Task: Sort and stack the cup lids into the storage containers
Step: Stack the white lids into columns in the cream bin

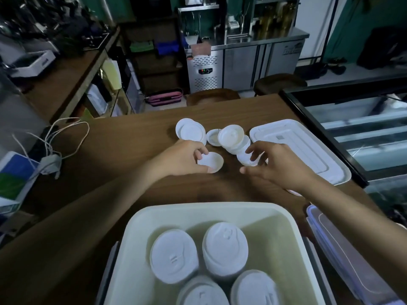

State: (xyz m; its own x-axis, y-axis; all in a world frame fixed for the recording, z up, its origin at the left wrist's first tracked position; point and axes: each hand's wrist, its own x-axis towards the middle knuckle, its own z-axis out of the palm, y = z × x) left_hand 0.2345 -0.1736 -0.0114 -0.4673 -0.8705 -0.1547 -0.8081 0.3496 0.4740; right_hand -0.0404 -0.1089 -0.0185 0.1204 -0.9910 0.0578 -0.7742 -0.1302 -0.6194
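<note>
Grips flat lid (212,164) in left hand (182,157), curls right hand (277,166) over second lid (242,159), both just beyond storage container (198,211) far rim, left nearer.

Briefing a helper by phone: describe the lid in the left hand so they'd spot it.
Start at the cream storage tub nearest the camera, holding stacks of lids. Just beyond it on the wooden table, the left hand pinches one white lid. It is alone, apart from the overlapping loose lids farther back.
</note>
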